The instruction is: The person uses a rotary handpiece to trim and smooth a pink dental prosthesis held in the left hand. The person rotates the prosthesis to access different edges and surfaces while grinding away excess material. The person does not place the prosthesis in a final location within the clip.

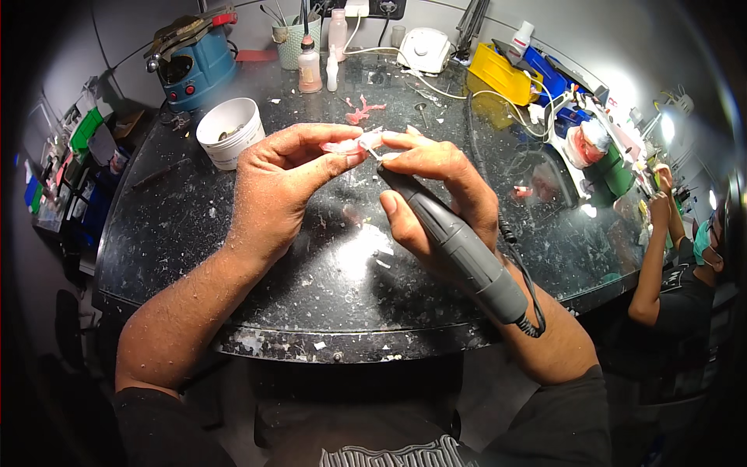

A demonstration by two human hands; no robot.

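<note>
Wall (124,39), pale grey, beyond both hands. Worktop (179,249), black and glossy, curved along the near edge, spread beneath the hands and scattered with pale flecks (320,345), a bright glare nearer the body than the fingers. Co-worker (675,292) in dark clothing, well apart, off to the right of the right hand (451,175). Dark shirt (537,420) on the near side of both hands, a pale raised design (393,453) across the chest, cut off at the lower edge and unreadable. Blue machine (204,74) with red buttons, beyond the left hand (268,179) and to its left; yellow bin (498,74) beyond the right one. White tub (233,158) just past the left hand, printed on the side, too small to make out. Black handpiece (459,249) gripped in the right hand, fingers close around the tip end. Pink piece (342,146) pinched between left thumb and fingers, with the slim bit (372,153) touching or just beside, cannot tell which.
</note>
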